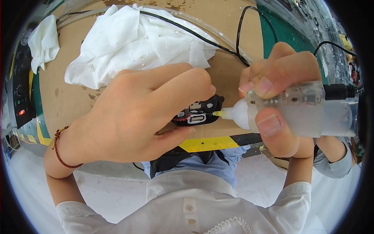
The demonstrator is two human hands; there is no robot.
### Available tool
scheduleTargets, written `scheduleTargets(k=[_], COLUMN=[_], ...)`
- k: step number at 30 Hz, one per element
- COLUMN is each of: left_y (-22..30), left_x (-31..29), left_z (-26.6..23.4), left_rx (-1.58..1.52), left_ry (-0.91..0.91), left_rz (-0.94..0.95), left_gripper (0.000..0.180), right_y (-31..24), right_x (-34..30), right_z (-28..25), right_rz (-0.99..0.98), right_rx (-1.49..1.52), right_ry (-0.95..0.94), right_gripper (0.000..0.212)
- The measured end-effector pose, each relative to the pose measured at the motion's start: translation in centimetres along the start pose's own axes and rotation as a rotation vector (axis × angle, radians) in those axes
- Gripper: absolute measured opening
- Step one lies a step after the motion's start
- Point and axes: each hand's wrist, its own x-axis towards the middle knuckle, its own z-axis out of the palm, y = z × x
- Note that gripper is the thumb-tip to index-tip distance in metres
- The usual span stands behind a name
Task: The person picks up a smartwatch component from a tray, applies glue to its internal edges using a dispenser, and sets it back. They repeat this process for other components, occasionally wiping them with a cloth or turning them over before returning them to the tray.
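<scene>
Between its fingers and thumb, my left hand (144, 105) grips a small black plastic housing (213, 104). Inside the housing show a red wire, small electronic parts and a pale rectangular outline; the rest is hidden under my fingers. My right hand (282, 74) is wrapped round a translucent glue-dispensing syringe (300, 111) that lies sideways, with a white rounded front end and a yellow needle tip (218, 113). The tip reaches to the right side of the housing's interior; whether it touches cannot be told. A black plug (341, 92) sits at the syringe's rear.
A crumpled white cloth (132, 43) lies beyond my hands, and a smaller one (43, 41) at the far left. A black cable (183, 28) crosses the brown work surface (58, 93). A black control box (19, 91) stands left. Yellow-black tape (210, 144) marks the near edge.
</scene>
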Motion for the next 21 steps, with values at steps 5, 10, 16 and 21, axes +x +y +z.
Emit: scheduleTargets(k=[5,10,16,21], left_y=[0.0,0.0,0.0,0.1], left_x=[-0.1,0.0,0.0,0.1], left_z=[0.0,0.1,0.0,0.0], left_rx=[0.016,0.021,0.02,0.013], left_ry=[-0.004,-0.005,0.0,-0.002], left_rz=[0.005,0.007,0.0,-0.003], left_gripper=[0.036,0.037,0.036,0.036], right_y=[0.2,1.5,1.5,1.6], right_x=[0.0,-0.5,-0.4,-0.3], right_z=[0.1,-1.1,-1.0,-1.1], right_rz=[-0.011,-0.083,-0.089,-0.089], right_rx=[0.036,0.006,0.009,0.024], right_ry=[0.005,-0.044,-0.037,-0.046], right_gripper=[0.035,0.035,0.036,0.035])
